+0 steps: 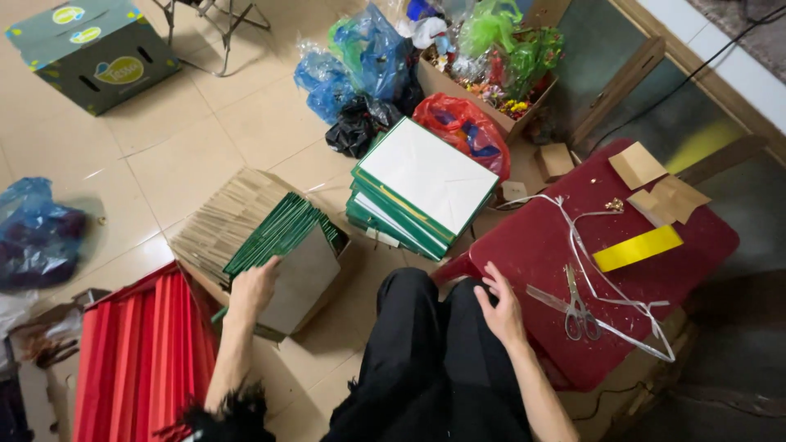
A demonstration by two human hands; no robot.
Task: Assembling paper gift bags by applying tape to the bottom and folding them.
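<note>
My left hand (255, 285) grips flat grey card (304, 278) by top edge, in box (214, 214) of green folded cards (282, 229) on floor. My right hand (501, 307) released, flat on red bench (655, 217) edge near scissors (575, 309). Card likely light, stiff, bendable; pinch edge, support underneath.

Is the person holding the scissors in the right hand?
No, the scissors lie on the red table, apart from the empty right hand.

Black trousers (434, 360) cover the legs, both forearms are bare, and a fuzzy black cuff (225, 413) edges the left arm.
</note>
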